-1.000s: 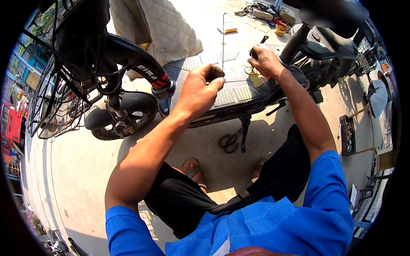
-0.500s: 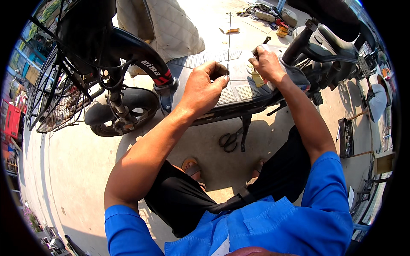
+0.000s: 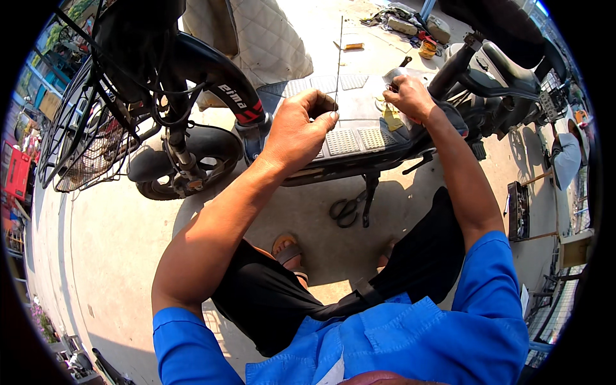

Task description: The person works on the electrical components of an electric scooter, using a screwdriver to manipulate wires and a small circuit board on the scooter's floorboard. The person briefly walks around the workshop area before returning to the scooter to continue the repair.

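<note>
My left hand (image 3: 297,128) pinches a thin dark wire (image 3: 339,56) between thumb and fingertips; the wire stands nearly upright above the hand. Beneath both hands lies the grey, ridged footboard (image 3: 342,142) of an electric scooter. My right hand (image 3: 412,99) is closed over the right part of that footboard, and what its fingers grip is hidden. A crumpled yellow scrap (image 3: 391,117) rests just below those fingers, on the footboard.
To the left stand the scooter's front wheel (image 3: 218,151) and wire basket (image 3: 83,170). Scissors with black handles (image 3: 343,213) lie on the ground under the footboard. Farther off are an orange-handled tool (image 3: 353,46), a yellow tub (image 3: 428,49) and, at right, a dark toolbox (image 3: 518,210).
The view has shifted slightly. My left hand, still pinching the wire, has moved a little left over the footboard. My right hand has moved slightly right and its fingers point lower.
</note>
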`<act>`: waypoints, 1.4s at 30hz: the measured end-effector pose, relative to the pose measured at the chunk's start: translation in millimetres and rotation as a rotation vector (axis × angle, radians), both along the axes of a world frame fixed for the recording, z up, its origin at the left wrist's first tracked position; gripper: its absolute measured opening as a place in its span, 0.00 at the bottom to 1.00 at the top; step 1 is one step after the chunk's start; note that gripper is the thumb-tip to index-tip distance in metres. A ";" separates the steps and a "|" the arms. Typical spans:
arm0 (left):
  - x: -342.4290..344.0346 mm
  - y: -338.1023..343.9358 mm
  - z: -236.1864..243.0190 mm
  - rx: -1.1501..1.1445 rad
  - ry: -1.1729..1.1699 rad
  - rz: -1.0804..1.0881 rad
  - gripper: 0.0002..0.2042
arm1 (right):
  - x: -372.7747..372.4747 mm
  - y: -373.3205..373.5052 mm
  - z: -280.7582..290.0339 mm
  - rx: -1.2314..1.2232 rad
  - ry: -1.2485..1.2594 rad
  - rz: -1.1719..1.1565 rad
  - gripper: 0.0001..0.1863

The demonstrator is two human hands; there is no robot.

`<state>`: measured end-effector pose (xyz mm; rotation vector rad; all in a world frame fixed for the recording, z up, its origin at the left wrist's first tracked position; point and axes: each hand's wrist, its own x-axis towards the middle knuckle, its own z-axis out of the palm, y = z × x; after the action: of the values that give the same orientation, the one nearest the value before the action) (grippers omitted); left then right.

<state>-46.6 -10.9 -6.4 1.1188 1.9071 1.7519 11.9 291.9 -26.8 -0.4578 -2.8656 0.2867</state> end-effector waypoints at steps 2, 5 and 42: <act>0.4 1.5 2.3 -0.009 0.001 -0.009 0.05 | 0.9 0.4 1.6 -0.032 -0.041 -0.042 0.20; 3.0 2.4 -0.3 -0.001 0.005 -0.007 0.04 | 1.1 -13.7 5.6 0.056 -0.097 -0.075 0.21; 13.7 30.7 -3.5 -0.073 0.021 -0.072 0.06 | -0.3 -7.0 -29.0 0.124 0.124 -0.045 0.20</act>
<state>-32.9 19.8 -9.9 1.1686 1.9022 1.6264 11.6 284.9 -55.8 -0.4638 -2.7292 0.1236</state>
